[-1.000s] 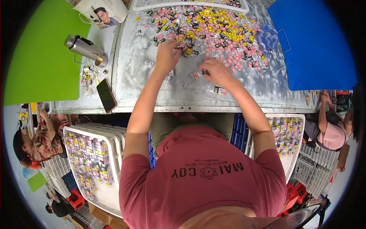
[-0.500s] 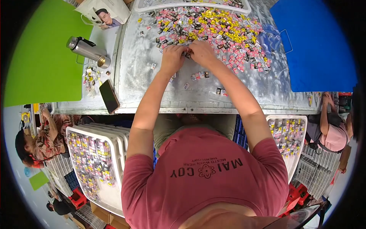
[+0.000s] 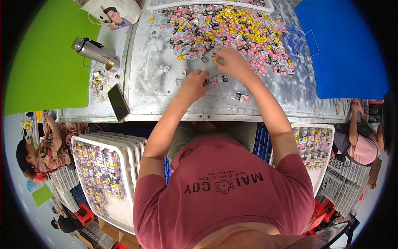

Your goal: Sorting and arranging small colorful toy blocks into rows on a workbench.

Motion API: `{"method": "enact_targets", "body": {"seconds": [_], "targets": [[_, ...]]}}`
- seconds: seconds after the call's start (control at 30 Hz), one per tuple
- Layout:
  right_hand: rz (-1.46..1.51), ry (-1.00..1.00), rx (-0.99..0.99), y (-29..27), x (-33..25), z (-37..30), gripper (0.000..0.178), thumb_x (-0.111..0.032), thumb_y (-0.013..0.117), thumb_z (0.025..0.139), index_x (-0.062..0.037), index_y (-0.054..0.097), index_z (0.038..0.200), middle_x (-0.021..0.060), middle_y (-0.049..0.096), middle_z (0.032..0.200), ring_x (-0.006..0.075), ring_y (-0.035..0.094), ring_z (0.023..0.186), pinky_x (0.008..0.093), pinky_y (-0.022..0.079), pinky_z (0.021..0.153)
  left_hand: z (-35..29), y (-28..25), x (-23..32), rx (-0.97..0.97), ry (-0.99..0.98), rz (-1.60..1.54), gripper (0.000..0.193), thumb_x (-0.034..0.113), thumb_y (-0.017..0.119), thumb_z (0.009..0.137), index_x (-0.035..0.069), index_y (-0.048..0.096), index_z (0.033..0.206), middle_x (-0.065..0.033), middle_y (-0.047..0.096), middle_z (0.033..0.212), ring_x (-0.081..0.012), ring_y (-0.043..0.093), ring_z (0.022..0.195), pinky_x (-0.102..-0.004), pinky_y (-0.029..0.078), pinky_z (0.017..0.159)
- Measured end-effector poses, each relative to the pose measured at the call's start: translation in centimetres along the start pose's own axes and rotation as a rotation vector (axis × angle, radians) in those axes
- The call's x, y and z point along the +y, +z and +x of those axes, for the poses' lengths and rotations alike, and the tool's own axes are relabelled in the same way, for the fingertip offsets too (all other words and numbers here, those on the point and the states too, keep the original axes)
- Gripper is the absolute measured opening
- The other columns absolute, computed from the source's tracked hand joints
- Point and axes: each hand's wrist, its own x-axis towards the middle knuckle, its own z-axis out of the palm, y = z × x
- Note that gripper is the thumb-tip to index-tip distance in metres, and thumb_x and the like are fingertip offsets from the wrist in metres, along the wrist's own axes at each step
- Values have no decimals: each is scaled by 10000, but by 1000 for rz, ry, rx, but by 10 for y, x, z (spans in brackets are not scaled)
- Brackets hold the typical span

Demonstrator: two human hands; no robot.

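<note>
A heap of small flat rectangular pieces, pink, yellow, black and white, spreads over the grey metal tabletop. Nearer to me lies a short row of the same pieces, side by side. My left hand is at the left end of this row, fingers curled, with a small dark piece at the fingertips. Farther off and to the right, my right hand is closed in a pinch at the heap's near edge. A bit of yellow shows at its fingertips; what it holds is too small to make out.
A white tray stands behind the heap. To the left are a phone, a steel flask and a bag. Loose pieces lie near the front edge. White trays of bagged pieces lean below. People sit on both sides.
My hands were together at the heap's near edge; now they are apart. The left came down toward me to the row, and the right shifted a little right and nearer.
</note>
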Motion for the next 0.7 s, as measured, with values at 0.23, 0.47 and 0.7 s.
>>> {"method": "enact_targets", "body": {"seconds": [0.23,0.47,0.7], "targets": [[-89,2,-83,-19,2,-78,159,-34,704,739,-74,679,891,96,673,963,315,646,1004,423,505,911,5,-3,4,-19,-80,-30,322,107,783,790,36,688,1090,-149,688,1041,-352,670,944,-437,545,835],[-3,40,-5,-19,12,-50,222,0,681,761,-67,713,970,88,687,1028,305,651,1036,416,501,949,55,17,-31,286,5,56,211,93,758,805,29,719,1003,-149,681,1022,-360,663,939,-436,543,831],[-127,-138,-70,-10,25,-25,223,9,661,763,-56,703,972,95,669,987,308,647,1013,428,490,953,61,27,-39,355,36,59,201,66,725,798,23,704,994,-149,676,966,-366,654,918,-449,537,829]]}}
